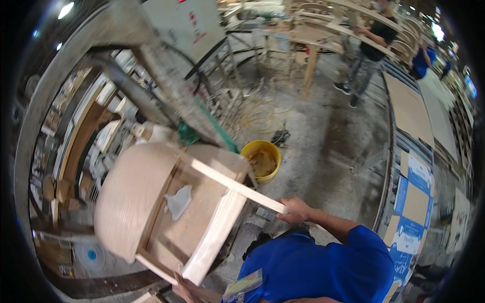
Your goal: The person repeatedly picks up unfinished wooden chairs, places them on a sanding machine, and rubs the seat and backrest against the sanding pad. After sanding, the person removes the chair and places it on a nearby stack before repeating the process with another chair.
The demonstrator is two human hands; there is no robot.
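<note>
A pale wooden chair frame [217, 235] with a broad curved plywood back [134, 192] lies tilted before me on a wooden work surface [217, 156]. My right hand [295, 210] is closed round the end of its far rail. At the lower edge, my left hand [187, 292] grips the end of the near rail, its fingers partly hidden. Inside the frame's opening, a crumpled whitish piece [178, 202], perhaps cloth or plastic, shows against the board.
A yellow bucket [261, 161] with brownish contents stands beyond the frame. On the left rises a large grey machine frame [76, 55]. Flattened cardboard boxes [409, 222] lie along a roller conveyor [386, 166] at right. A person [371, 45] carries long wooden pieces at the back.
</note>
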